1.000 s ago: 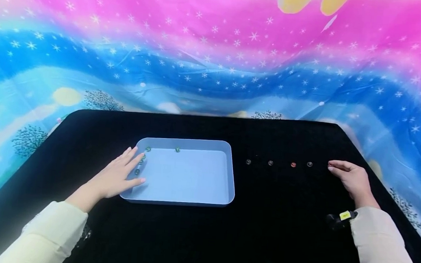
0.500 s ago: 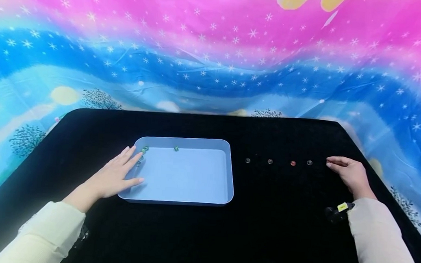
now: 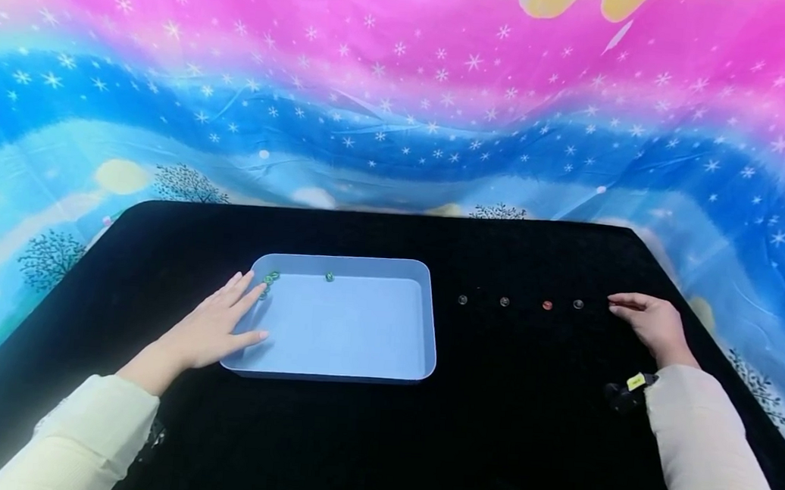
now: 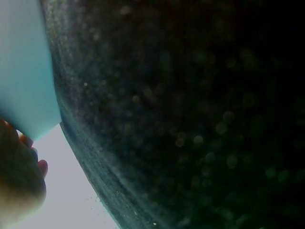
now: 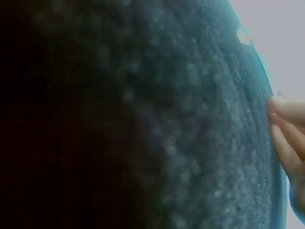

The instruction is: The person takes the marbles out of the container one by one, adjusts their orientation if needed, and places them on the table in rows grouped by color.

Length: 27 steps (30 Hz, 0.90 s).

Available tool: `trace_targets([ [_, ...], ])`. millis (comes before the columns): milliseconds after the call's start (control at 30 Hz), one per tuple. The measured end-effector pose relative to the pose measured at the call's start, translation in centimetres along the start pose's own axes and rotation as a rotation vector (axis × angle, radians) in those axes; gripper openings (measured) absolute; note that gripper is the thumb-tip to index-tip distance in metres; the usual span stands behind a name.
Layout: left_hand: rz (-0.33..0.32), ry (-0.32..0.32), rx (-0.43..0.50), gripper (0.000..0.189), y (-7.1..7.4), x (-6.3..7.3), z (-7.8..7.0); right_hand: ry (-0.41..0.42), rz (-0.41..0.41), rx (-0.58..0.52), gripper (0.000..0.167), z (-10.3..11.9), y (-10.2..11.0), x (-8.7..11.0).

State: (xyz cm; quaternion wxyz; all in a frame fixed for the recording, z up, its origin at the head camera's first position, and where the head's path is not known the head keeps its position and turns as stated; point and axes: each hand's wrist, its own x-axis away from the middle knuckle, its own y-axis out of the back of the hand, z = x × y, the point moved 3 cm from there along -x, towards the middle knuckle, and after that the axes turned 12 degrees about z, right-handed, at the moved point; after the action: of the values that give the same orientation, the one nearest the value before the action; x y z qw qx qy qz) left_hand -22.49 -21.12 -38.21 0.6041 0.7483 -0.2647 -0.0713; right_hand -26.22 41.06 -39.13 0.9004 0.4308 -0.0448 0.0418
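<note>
My left hand (image 3: 212, 332) rests with spread fingers over the left rim of a pale blue tray (image 3: 353, 326). Inside, a few green marbles (image 3: 272, 276) cluster by the fingertips in the far left corner, and another green marble (image 3: 329, 276) lies along the back wall. On the right of the table, my right hand (image 3: 655, 328) pinches a small marble between thumb and fingers at the cloth; the fingertips hide most of it. Left of it runs a row of marbles: a clear one (image 3: 578, 304), a red one (image 3: 548, 305) and two more clear ones (image 3: 505, 301).
A black cloth (image 3: 489, 434) covers the table. Behind it hangs a pink and blue curtain (image 3: 401, 124) with snowflakes. In the right wrist view a blurred marble (image 5: 245, 36) sits beyond the fingertips. Dark wrist cameras are strapped under both cuffs.
Green marbles in the tray have rolled away from me along its left side and bunched in the far left corner. Both hands have kept nearly the same place.
</note>
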Motion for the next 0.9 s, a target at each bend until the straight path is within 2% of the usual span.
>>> trace_targets([
  [167, -0.002, -0.005, -0.007, 0.078, 0.01, -0.03, 0.01, 0.011, -0.004, 0.031, 0.037, -0.05, 0.06, -0.06],
  [533, -0.03, -0.02, -0.016, 0.078, 0.07, -0.17, 0.27, -0.008, 0.012, 0.022, 0.039, -0.2, 0.05, 0.0],
  [700, -0.014, -0.021, -0.016, 0.078, 0.11, -0.34, 0.41, -0.005, 0.033, -0.038, 0.044, -0.4, 0.11, 0.14],
  [900, -0.008, -0.009, -0.009, 0.077, -0.09, -0.13, 0.48, 0.021, 0.055, -0.167, 0.051, -0.44, 0.1, 0.53],
])
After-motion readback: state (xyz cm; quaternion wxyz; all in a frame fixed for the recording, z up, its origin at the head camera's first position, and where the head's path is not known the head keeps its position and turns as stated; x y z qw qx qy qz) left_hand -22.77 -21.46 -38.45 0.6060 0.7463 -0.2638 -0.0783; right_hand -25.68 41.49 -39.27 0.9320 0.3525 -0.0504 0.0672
